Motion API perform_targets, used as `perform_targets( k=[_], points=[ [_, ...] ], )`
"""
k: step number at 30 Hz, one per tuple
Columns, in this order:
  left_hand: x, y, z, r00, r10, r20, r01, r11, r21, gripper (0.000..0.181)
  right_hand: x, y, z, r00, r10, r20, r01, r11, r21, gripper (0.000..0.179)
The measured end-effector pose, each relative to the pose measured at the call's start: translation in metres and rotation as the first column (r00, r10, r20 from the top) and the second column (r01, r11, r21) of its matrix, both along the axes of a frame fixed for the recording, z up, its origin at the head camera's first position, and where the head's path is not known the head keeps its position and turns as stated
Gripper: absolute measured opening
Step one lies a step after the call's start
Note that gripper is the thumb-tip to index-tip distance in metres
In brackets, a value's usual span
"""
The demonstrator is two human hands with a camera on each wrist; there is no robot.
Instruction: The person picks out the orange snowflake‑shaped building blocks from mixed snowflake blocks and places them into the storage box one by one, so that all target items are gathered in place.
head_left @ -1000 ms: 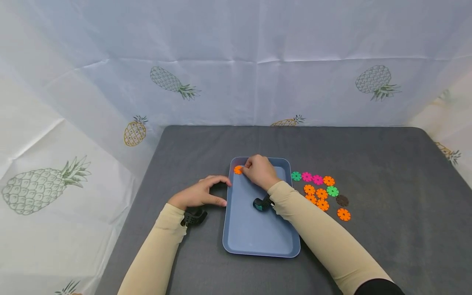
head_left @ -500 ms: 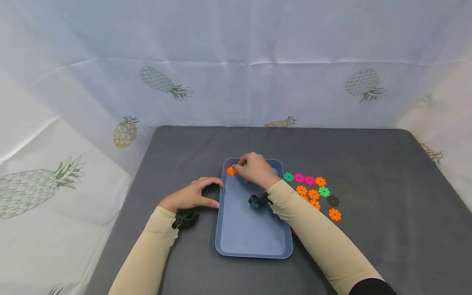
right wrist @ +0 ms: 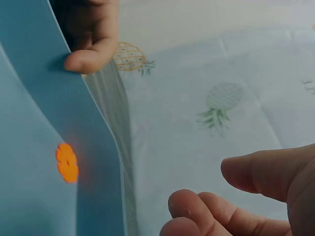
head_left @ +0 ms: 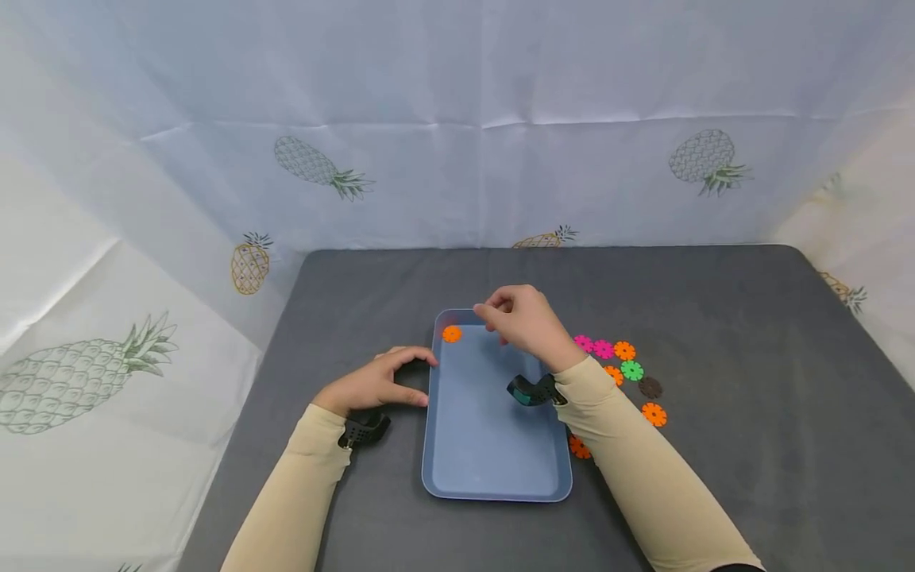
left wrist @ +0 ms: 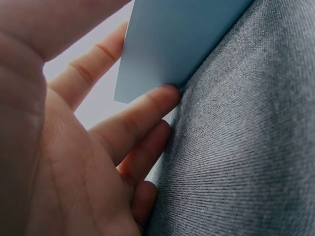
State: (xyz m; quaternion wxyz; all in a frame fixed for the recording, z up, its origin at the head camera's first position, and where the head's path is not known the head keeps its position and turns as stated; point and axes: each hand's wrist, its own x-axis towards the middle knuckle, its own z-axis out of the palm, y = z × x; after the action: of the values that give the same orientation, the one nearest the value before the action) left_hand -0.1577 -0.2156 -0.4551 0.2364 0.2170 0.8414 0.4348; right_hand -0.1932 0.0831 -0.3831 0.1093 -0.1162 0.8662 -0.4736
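A blue rectangular tray (head_left: 493, 449) lies on the grey cloth. In its far left corner rests an orange notched plastic disc (head_left: 452, 334), also visible in the right wrist view against the tray floor. My left hand (head_left: 373, 384) is at the tray's left side, thumb and fingers spread; the left wrist view has fingertips against the outer wall (left wrist: 167, 44). Above the tray's far end hovers my right hand (head_left: 527, 324), apart from the disc. Its thumb (right wrist: 246, 172) and loosely bent fingers are separated, with nothing between them.
To the tray's right lie several notched discs: pink (head_left: 604, 349), orange (head_left: 654, 414), green (head_left: 632, 370) and brown (head_left: 650, 388). My right forearm (head_left: 636, 453) partly covers this group. A pineapple-print curtain (head_left: 429, 183) hangs behind the table.
My right hand has let go of the orange disc and moved up and to the right, leaving the disc in the tray corner. My left hand stays by the tray's left edge.
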Motion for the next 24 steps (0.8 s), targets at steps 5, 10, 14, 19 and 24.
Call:
perform_targets(
  k=[5,10,14,19,24],
  points=[
    [0.002,0.0,0.0,1.0,0.007,-0.009,-0.007,1.0,-0.014,0.055,0.005,0.018,0.006,1.0,-0.023,0.001,0.023,0.999,0.023,0.026],
    [0.002,0.0,0.002,1.0,0.0,-0.019,0.0,1.0,-0.005,0.058,0.007,0.042,0.006,0.999,-0.045,0.006,0.045,0.997,0.065,0.028],
    [0.003,-0.001,0.001,1.0,0.0,-0.016,0.0,1.0,0.007,0.058,0.01,0.062,-0.001,0.999,-0.049,-0.006,0.05,0.994,0.096,0.03],
    [0.004,-0.001,0.001,1.0,0.002,-0.007,-0.002,1.0,0.024,0.058,0.016,0.081,-0.01,0.999,-0.038,-0.017,0.04,0.991,0.124,0.03],
    [0.004,0.001,0.0,1.0,-0.001,-0.01,0.002,1.0,0.025,0.058,0.023,0.097,-0.016,0.999,-0.035,-0.019,0.038,0.985,0.167,0.026]
  ],
)
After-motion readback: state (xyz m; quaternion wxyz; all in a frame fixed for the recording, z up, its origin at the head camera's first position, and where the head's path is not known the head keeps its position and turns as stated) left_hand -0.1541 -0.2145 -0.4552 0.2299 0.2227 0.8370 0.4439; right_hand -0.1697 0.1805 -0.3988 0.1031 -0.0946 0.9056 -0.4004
